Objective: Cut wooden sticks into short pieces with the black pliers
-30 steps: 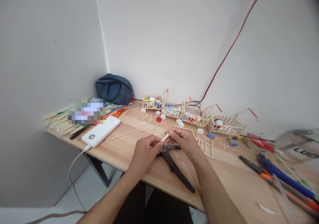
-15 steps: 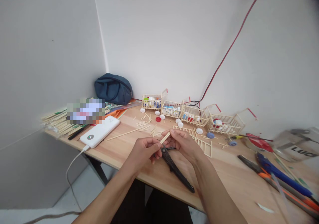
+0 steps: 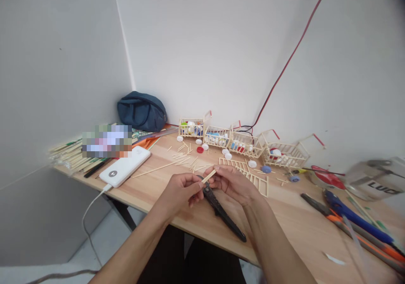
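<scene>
Walls [image 3: 221, 44] meet in a corner behind our wooden counter [image 3: 303, 221], where stick-built carts [image 3: 281, 154] stand at the far edge. Black scissors [image 3: 228, 223] lie just under our hands. Our left hand [image 3: 182, 189] and right hand [image 3: 236, 183] each pinch one end of a short wooden stick [image 3: 209, 176], which slants near-left to far-right between them.

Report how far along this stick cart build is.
Done: four stick carts stand in a row by the wall. In hand: the left hand and right hand pinch a short stick over the black cutters. Left: flat stick panels, loose sticks and bottle caps lie unassembled on the table, so another cart looks unfinished.
</scene>
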A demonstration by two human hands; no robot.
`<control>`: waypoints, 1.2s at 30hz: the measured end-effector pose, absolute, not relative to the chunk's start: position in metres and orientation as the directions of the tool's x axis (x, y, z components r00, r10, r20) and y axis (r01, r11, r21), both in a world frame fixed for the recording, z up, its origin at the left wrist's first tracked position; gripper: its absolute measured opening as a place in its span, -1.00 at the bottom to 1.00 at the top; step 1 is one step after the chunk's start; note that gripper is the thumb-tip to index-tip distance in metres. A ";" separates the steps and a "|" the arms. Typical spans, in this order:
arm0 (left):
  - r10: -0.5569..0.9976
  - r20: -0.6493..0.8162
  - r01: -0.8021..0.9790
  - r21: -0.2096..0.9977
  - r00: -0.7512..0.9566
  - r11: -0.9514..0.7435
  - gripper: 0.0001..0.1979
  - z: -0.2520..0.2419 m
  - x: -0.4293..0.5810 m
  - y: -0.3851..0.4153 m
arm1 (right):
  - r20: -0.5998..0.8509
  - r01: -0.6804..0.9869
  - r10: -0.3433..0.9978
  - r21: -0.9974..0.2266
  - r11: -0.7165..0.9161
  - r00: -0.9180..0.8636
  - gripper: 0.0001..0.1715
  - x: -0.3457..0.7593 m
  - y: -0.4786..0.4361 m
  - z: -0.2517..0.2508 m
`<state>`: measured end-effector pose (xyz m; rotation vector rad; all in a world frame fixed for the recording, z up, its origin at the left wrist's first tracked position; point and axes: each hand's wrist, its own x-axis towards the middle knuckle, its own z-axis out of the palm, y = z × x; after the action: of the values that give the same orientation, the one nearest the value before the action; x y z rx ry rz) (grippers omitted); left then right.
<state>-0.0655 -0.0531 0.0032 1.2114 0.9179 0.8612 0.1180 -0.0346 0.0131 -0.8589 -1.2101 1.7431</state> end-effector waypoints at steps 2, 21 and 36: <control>0.917 -0.111 -0.059 0.988 0.383 0.144 -0.76 0.003 -0.064 -0.054 | -0.076 -0.231 0.907 -0.955 -0.185 -0.414 -0.70 0.118 -0.034 0.013; 0.940 -0.071 -0.013 0.997 0.334 0.080 -0.80 0.007 -0.056 -0.048 | 0.089 0.104 0.987 -0.989 0.103 -0.135 -0.61 0.118 -0.030 0.011; 0.955 -0.057 -0.055 0.996 0.292 0.076 -0.82 0.003 -0.053 -0.045 | 0.072 0.014 0.986 -0.997 0.075 -0.150 -0.63 0.118 -0.032 0.011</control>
<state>-0.0526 -0.0452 0.0032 1.2374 0.9762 0.9744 0.1181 -0.0320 0.0111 -1.0941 -1.3675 1.2537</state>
